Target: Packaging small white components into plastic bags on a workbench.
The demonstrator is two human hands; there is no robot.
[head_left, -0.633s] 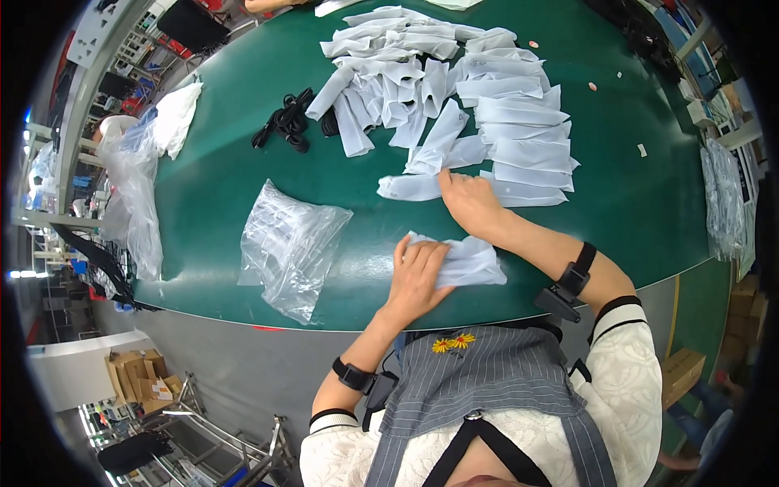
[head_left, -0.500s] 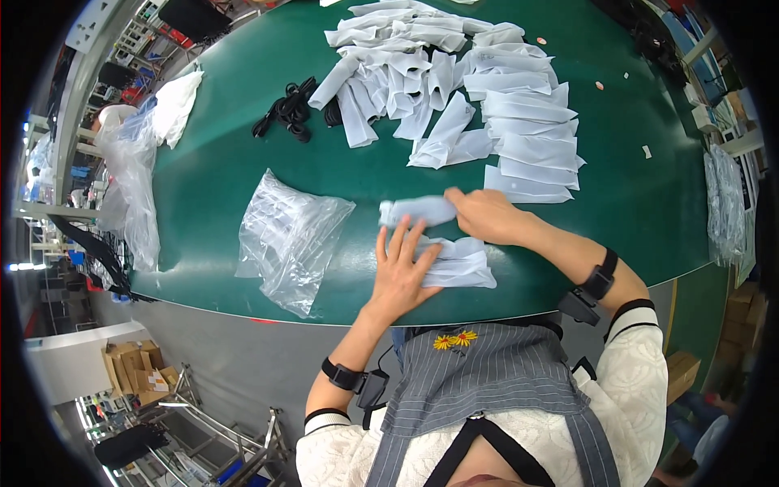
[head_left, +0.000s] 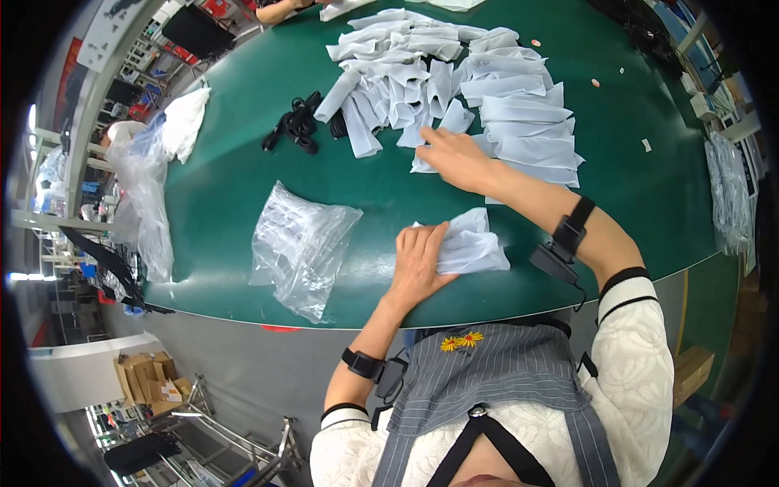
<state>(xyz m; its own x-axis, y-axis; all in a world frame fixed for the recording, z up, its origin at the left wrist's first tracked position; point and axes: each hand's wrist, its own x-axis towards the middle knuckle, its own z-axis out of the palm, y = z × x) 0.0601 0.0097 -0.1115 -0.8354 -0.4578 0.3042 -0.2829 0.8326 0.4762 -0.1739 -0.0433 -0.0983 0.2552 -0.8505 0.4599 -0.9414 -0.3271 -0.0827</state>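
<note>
My left hand (head_left: 419, 258) is closed on the left end of a few thin white translucent packets (head_left: 475, 247), overlapped near the table's front edge. What is inside them cannot be made out. Farther off, my right hand (head_left: 461, 159) has its fingers bent over another white packet (head_left: 457, 118), which lies slanted beside the pile and is partly covered by the hand. Behind and right of it, many similar packets (head_left: 531, 105) lie overlapped in rows on the green table (head_left: 389, 191).
A clear plastic bag (head_left: 302, 252) lies left of my left hand. Bundled black cables (head_left: 296, 126) sit left of the pile. Plastic wrap (head_left: 146, 211) hangs at the left table edge. Another person's arm (head_left: 277, 11) shows at the far edge. Small scraps (head_left: 647, 145) dot the right side.
My right hand has left the near packet and moved away from me to the pile. My left hand has gone from spread fingers on the packets to a grip at their left end.
</note>
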